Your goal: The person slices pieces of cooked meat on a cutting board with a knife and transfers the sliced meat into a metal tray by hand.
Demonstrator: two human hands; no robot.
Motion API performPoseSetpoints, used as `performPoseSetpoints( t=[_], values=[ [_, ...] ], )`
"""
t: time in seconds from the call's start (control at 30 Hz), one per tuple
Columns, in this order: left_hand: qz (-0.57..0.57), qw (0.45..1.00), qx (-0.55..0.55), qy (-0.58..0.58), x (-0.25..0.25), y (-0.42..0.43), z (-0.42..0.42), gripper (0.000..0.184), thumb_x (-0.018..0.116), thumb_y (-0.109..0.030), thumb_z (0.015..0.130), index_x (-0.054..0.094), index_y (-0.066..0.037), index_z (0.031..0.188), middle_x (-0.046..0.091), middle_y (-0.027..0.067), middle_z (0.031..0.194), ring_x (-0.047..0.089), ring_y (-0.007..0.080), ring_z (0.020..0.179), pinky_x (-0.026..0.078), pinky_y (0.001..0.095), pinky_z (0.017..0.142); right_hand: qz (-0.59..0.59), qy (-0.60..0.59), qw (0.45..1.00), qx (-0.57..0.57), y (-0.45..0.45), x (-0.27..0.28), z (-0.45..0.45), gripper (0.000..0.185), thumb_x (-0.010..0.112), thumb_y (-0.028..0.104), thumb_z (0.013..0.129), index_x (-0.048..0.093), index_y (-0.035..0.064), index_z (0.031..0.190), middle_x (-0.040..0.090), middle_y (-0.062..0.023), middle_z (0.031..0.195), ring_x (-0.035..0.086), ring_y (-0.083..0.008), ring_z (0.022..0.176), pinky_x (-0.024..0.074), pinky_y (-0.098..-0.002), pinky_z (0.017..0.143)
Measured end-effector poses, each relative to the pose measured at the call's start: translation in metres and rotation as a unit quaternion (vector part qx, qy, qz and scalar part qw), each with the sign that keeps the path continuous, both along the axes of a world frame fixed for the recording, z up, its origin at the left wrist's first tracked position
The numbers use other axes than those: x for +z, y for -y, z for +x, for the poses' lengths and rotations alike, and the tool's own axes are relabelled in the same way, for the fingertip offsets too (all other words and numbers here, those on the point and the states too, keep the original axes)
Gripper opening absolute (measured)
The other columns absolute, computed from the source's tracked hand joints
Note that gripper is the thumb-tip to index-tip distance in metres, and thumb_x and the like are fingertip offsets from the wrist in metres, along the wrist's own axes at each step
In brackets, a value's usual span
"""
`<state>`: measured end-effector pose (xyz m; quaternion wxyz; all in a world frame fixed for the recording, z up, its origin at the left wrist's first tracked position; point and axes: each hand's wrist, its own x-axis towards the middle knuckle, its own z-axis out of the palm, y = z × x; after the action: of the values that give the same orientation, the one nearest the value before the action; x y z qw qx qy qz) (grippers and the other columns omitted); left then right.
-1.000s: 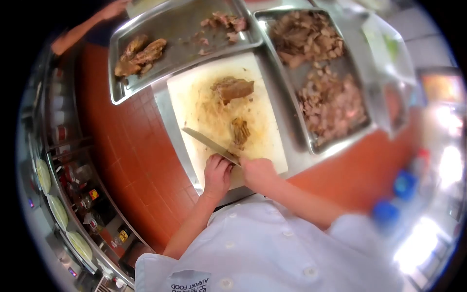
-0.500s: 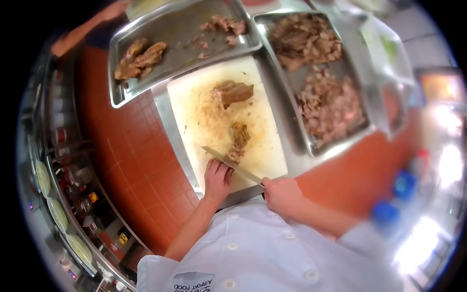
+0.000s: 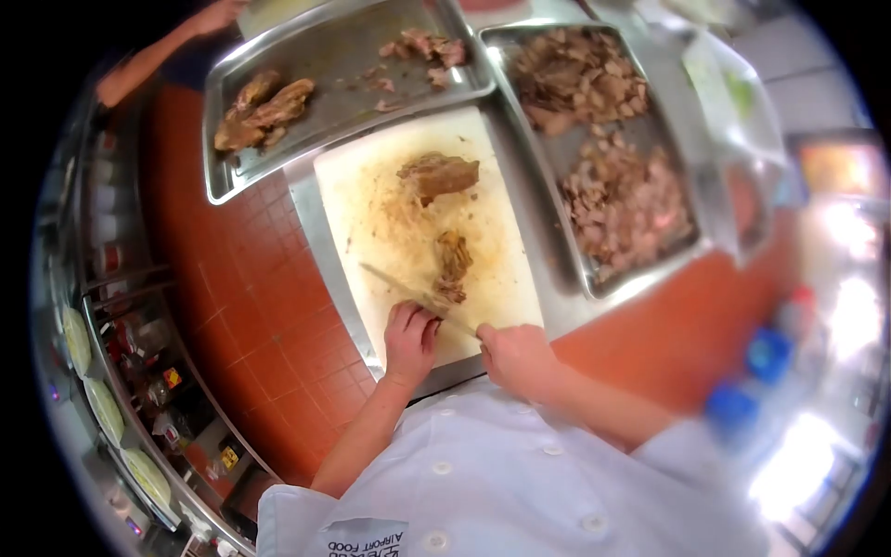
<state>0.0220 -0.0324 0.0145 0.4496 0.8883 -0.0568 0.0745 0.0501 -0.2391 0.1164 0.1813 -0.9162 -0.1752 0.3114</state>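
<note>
My right hand [image 3: 518, 357] grips the handle of a long kitchen knife [image 3: 382, 276], its blade slanting up and left across the lower part of a white cutting board [image 3: 371, 204]. Close under the blade, my left hand [image 3: 411, 339] rests on the board with its fingers curled; whatever they hold is hidden. Just beyond the blade lies a small pile of sliced cooked meat [image 3: 452, 265]. Farther up the board sits a larger brown chunk of meat [image 3: 441, 174].
A metal tray [image 3: 343, 70] behind the board holds meat chunks [image 3: 269, 110] and scraps [image 3: 424, 46]. Another tray [image 3: 577, 265] on the right carries two heaps of cut meat [image 3: 624, 200]. Another person's arm [image 3: 158, 65] shows at upper left. Shelves [image 3: 186, 390] stand left.
My right hand and the knife have slid left, the tip reaching farther across the board. My left hand stays curled by the blade. The whole view has shifted slightly.
</note>
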Motion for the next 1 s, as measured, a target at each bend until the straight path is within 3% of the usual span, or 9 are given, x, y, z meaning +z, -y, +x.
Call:
performPoseSetpoints(
  t=[0.17, 0.27, 0.37, 0.47, 0.77, 1.0],
  values=[
    [0.009, 1.0, -0.004, 0.008, 0.0, -0.001, 0.001, 0.027, 0.07, 0.008, 0.077, 0.07, -0.002, 0.103, 0.065, 0.0165, 0.106, 0.06, 0.0404, 0.099, 0.052, 0.0476, 0.084, -0.034, -0.063, 0.997, 0.01, 0.011, 0.019, -0.01, 0.011, 0.063, 0.014, 0.091, 0.063, 0.0055, 0.098, 0.069, -0.0162, 0.069, 0.069, -0.038, 0.065, 0.0527, -0.0511, 0.06],
    [0.004, 1.0, -0.013, 0.003, -0.003, -0.003, -0.001, 0.029, 0.07, 0.009, 0.076, 0.069, -0.001, 0.103, 0.064, 0.0166, 0.107, 0.06, 0.0399, 0.099, 0.052, 0.0473, 0.083, 0.004, 0.008, 1.0, 0.013, -0.02, -0.041, 0.0, 0.01, 0.064, 0.013, 0.09, 0.063, 0.0051, 0.097, 0.07, -0.0172, 0.071, 0.07, -0.0384, 0.067, 0.0535, -0.0513, 0.062],
    [-0.001, 1.0, -0.013, 0.009, -0.003, -0.003, -0.002, 0.026, 0.071, 0.008, 0.077, 0.069, -0.001, 0.101, 0.064, 0.0166, 0.107, 0.06, 0.0398, 0.098, 0.052, 0.0471, 0.083, 0.049, 0.067, 0.997, -0.002, -0.048, -0.063, 0.024, 0.009, 0.064, 0.012, 0.09, 0.063, 0.005, 0.096, 0.07, -0.0186, 0.072, 0.07, -0.0395, 0.069, 0.054, -0.0517, 0.062],
    [-0.012, 1.0, -0.006, 0.023, -0.004, -0.003, 0.001, 0.025, 0.073, 0.006, 0.077, 0.068, -0.001, 0.101, 0.064, 0.0167, 0.107, 0.06, 0.0401, 0.097, 0.052, 0.0469, 0.082, 0.071, 0.052, 0.994, -0.062, -0.029, -0.05, 0.026, 0.009, 0.064, 0.013, 0.091, 0.063, 0.0051, 0.094, 0.069, -0.0193, 0.072, 0.069, -0.0403, 0.069, 0.0542, -0.052, 0.063],
    [0.003, 1.0, 0.005, 0.02, 0.001, -0.003, 0.001, 0.024, 0.075, 0.003, 0.079, 0.07, -0.003, 0.101, 0.065, 0.015, 0.104, 0.061, 0.0401, 0.097, 0.053, 0.0464, 0.083, -0.06, -0.096, 0.994, 0.012, 0.007, 0.025, -0.013, 0.012, 0.062, 0.013, 0.092, 0.063, 0.005, 0.101, 0.07, -0.0182, 0.073, 0.071, -0.0387, 0.072, 0.0543, -0.0517, 0.065],
    [0.001, 1.0, -0.001, 0.027, -0.001, -0.005, 0.0, 0.024, 0.075, 0.004, 0.077, 0.069, -0.003, 0.1, 0.065, 0.0144, 0.102, 0.061, 0.0393, 0.095, 0.053, 0.0466, 0.081, 0.025, 0.019, 1.0, 0.002, -0.051, -0.053, 0.023, 0.013, 0.064, 0.013, 0.088, 0.063, 0.0029, 0.097, 0.072, -0.0189, 0.078, 0.073, -0.0387, 0.076, 0.0568, -0.0505, 0.068]
  ],
)
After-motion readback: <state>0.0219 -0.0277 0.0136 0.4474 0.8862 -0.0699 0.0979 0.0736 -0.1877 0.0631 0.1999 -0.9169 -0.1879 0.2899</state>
